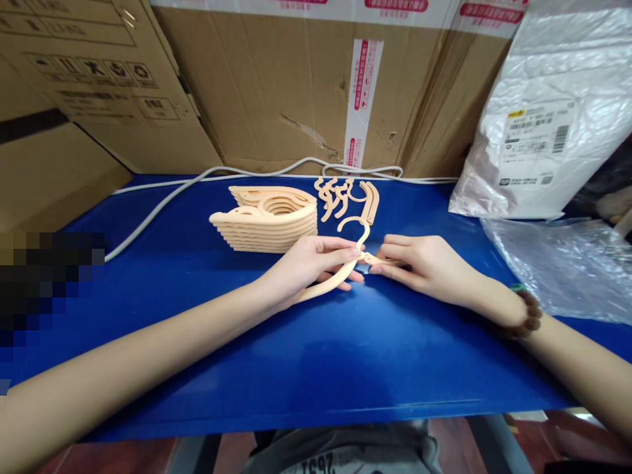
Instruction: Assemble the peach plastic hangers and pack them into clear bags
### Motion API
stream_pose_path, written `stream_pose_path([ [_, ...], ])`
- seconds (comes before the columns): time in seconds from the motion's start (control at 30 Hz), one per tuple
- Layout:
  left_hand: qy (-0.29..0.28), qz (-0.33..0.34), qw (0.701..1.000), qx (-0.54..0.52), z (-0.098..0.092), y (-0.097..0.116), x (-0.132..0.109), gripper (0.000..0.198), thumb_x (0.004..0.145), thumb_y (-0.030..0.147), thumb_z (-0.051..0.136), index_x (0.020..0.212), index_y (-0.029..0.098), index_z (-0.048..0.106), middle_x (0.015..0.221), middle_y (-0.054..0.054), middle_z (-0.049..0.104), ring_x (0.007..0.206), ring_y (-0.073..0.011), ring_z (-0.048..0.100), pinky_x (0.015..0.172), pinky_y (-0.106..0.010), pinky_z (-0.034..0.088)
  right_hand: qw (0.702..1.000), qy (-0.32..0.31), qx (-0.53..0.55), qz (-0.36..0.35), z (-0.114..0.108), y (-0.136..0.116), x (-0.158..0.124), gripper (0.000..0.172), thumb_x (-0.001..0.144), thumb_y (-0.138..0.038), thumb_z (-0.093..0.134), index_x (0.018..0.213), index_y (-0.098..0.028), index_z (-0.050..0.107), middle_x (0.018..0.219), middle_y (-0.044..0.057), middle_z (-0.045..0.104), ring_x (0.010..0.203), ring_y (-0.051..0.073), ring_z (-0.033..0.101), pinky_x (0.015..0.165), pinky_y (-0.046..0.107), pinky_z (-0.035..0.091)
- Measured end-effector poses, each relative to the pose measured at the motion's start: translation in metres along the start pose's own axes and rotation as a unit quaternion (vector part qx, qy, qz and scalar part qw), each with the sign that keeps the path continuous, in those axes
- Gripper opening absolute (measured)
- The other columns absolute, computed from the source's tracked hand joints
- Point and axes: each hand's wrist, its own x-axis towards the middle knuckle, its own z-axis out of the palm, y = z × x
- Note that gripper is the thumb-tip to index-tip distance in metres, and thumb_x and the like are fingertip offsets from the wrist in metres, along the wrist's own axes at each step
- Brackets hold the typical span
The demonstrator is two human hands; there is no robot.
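My left hand point(309, 263) is closed on a cream plastic hanger point(328, 284), its curved arm slanting down to the left and its hook point(364, 232) rising above my fingers. Between thumb and fingers, my right hand point(432, 263) pinches a slim cream hanger arm point(378, 259), its end meeting the hanger near the hook's base. Whether the two pieces are joined is hard to tell. Behind my left hand stands a neat stack of cream folded hangers point(271, 230). Several loose cream hanger pieces point(336, 196) lie beyond my hands.
Blue covering spreads over the table point(276, 368). A white cable point(172, 205) runs along the back, before cardboard boxes point(296, 85). At the right are a white parcel bag point(538, 125) with a label and a clear plastic bag point(567, 263).
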Motion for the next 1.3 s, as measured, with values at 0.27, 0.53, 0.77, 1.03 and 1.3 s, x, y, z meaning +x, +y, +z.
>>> stream_pose_path([
  [0.27, -0.034, 0.009, 0.999, -0.007, -0.007, -0.003, -0.001, 0.020, 0.089, 0.026, 0.071, 0.105, 0.015, 0.073, 0.099, -0.009, 0.075, 0.073, -0.0125, 0.072, 0.062, -0.018, 0.059, 0.999, 0.019, 0.031, -0.017, 0.000, -0.002, 0.001, 0.043, 0.101, -0.050, 0.041, 0.081, -0.017, 0.062, 0.078, 0.001, 0.057, 0.063, 0.011, 0.051, 0.060, 0.024, 0.034],
  [0.53, -0.066, 0.017, 0.998, 0.009, -0.011, -0.007, 0.002, 0.021, 0.087, 0.027, 0.072, 0.104, 0.015, 0.073, 0.097, -0.009, 0.076, 0.076, -0.0143, 0.072, 0.063, -0.020, 0.059, 0.996, 0.002, 0.080, -0.033, 0.000, -0.002, 0.001, 0.041, 0.100, -0.049, 0.044, 0.091, -0.019, 0.069, 0.085, 0.003, 0.063, 0.069, 0.013, 0.057, 0.064, 0.025, 0.037],
  [0.77, -0.073, 0.012, 0.997, -0.001, -0.011, -0.004, 0.002, 0.015, 0.087, 0.023, 0.071, 0.099, 0.015, 0.072, 0.092, -0.007, 0.075, 0.073, -0.0128, 0.071, 0.058, -0.018, 0.057, 0.996, 0.008, 0.086, -0.023, 0.000, -0.006, 0.001, 0.040, 0.099, -0.050, 0.045, 0.088, -0.019, 0.068, 0.084, 0.002, 0.064, 0.068, 0.012, 0.057, 0.063, 0.024, 0.037],
  [1.03, -0.061, 0.028, 0.998, 0.015, -0.010, -0.006, 0.004, 0.013, 0.085, 0.024, 0.073, 0.093, 0.015, 0.069, 0.091, -0.006, 0.074, 0.074, -0.0136, 0.071, 0.057, -0.018, 0.057, 0.997, -0.005, 0.083, 0.001, 0.001, -0.010, 0.002, 0.045, 0.098, -0.054, 0.044, 0.090, -0.019, 0.070, 0.084, 0.004, 0.065, 0.069, 0.013, 0.058, 0.062, 0.025, 0.036],
  [1.3, -0.061, 0.049, 0.997, 0.019, -0.009, -0.008, 0.004, 0.016, 0.082, 0.024, 0.075, 0.093, 0.014, 0.068, 0.084, -0.006, 0.073, 0.073, -0.0152, 0.072, 0.060, -0.021, 0.057, 0.999, -0.011, 0.038, 0.011, -0.001, -0.010, 0.001, 0.047, 0.101, -0.051, 0.040, 0.083, -0.018, 0.069, 0.081, 0.003, 0.065, 0.065, 0.012, 0.056, 0.060, 0.025, 0.034],
])
